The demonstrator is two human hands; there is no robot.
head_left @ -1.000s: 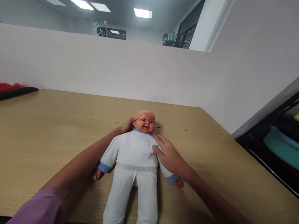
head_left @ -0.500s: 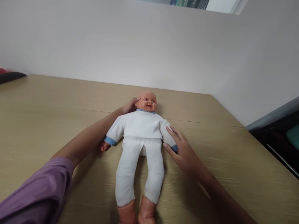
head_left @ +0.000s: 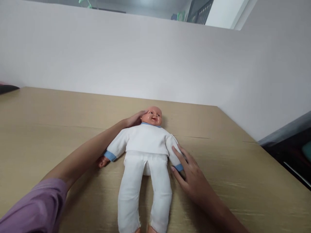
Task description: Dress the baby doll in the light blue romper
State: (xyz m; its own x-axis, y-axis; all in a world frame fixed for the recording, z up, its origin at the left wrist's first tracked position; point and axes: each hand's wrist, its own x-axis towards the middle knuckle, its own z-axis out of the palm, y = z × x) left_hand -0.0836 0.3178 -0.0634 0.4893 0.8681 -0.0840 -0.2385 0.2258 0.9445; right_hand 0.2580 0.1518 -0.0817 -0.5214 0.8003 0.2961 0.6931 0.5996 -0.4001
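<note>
A bald baby doll (head_left: 147,139) lies on its back on a wooden table, its head away from me. It wears a white top and trousers with blue cuffs and collar. My left hand (head_left: 134,119) is cupped against the side of its head, with a fingertip at the temple and the other fingers partly hidden. Over the doll's arm on the right side, my right hand (head_left: 190,174) rests with its fingers spread, near the blue cuff. The doll's feet run out of the bottom of the picture.
The wooden table (head_left: 60,110) reaches back to a white wall (head_left: 121,61). High in the wall is a window opening (head_left: 150,11). A dark object (head_left: 8,89) sits at the far left edge, and a black item (head_left: 291,152) stands beyond the table's right edge.
My view has tilted up, so the doll and both hands appear lower and more of the window shows. The hands keep their places at the doll's head and arm.
</note>
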